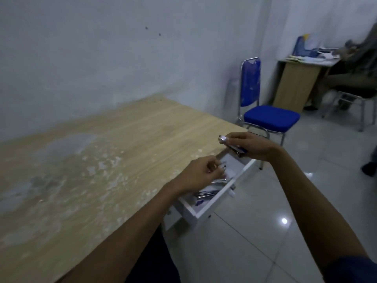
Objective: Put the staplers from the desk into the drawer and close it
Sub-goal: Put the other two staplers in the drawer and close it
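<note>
A white drawer (220, 201) stands pulled open under the right edge of the wooden desk (102, 160). My right hand (253, 146) holds a blue and silver stapler (232, 146) just above the drawer's far end. My left hand (200, 174) reaches into the drawer with its fingers curled around a silver stapler (222, 167). Further staplers (206, 194) lie in the near part of the drawer, partly hidden by my left wrist.
A blue chair (269, 117) stands past the desk's far right corner. Farther right are a second desk (295, 84) with papers and a seated person (355, 74). Tiled floor (285, 211) stretches to the right of the drawer.
</note>
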